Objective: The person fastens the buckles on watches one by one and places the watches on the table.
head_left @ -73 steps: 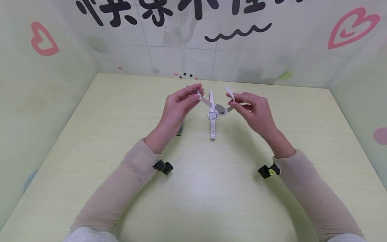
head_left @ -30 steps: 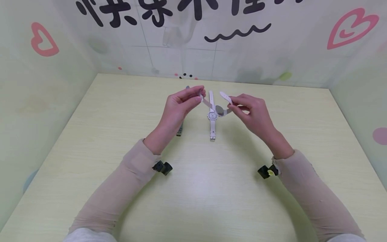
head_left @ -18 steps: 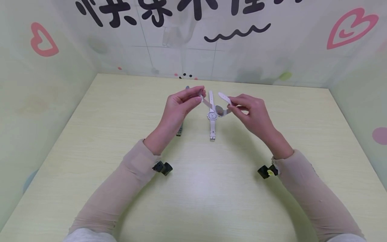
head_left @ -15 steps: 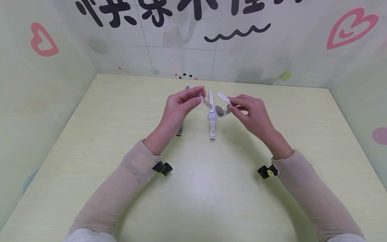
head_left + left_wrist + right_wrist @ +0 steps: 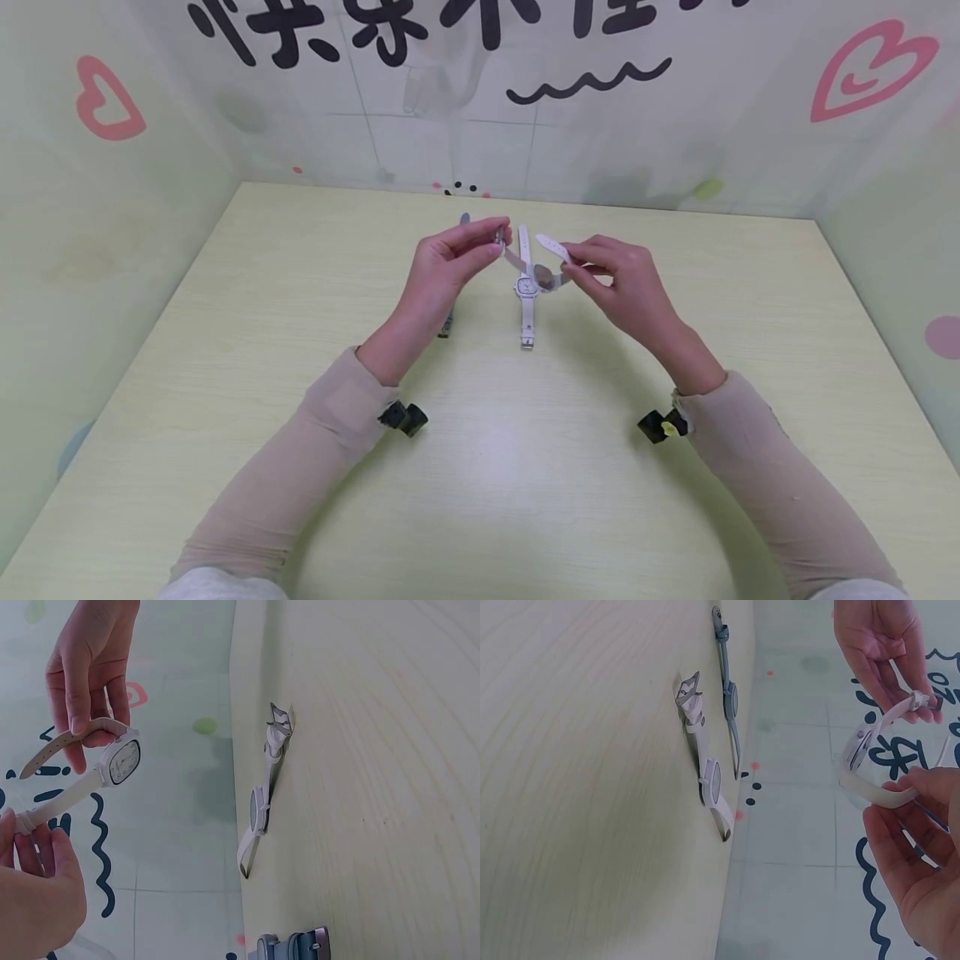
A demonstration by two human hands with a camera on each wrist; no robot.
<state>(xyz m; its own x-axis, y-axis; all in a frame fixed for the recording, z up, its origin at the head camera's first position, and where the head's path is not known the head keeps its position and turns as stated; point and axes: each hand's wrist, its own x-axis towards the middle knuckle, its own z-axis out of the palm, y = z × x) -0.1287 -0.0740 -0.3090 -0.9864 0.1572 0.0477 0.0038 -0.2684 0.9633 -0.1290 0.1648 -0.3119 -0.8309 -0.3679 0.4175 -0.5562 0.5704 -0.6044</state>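
Pale yellowish wood grain covers the table [image 5: 495, 467] in the head view, below a printed backdrop [image 5: 300, 150] whose black lettering the top edge cuts off. Upper centre, the two hands stand apart with the held watch [image 5: 543, 277] raised between them. The left hand [image 5: 456, 254] pinches the buckle end of its smooth white strap; the right hand [image 5: 621, 271] pinches the other half, the pierced, rounded tip jutting out. The dull grey case back shows; the dial is turned away. Behind it, partly covered, a second white watch [image 5: 527, 287] lies stretched flat on the table. The left hand hides most of a blue-grey watch [image 5: 446, 327].

In the left wrist view, the held watch is at left, its dial a softly squared shape with marks too small to read, its strap lined in tan. Fingers cover the buckle. The blue-grey watch is cut off at the bottom edge.

In the right wrist view, the held watch appears nearly edge-on at right, strap bowed, the right hand cropped by the frame. Both table watches show at upper centre.
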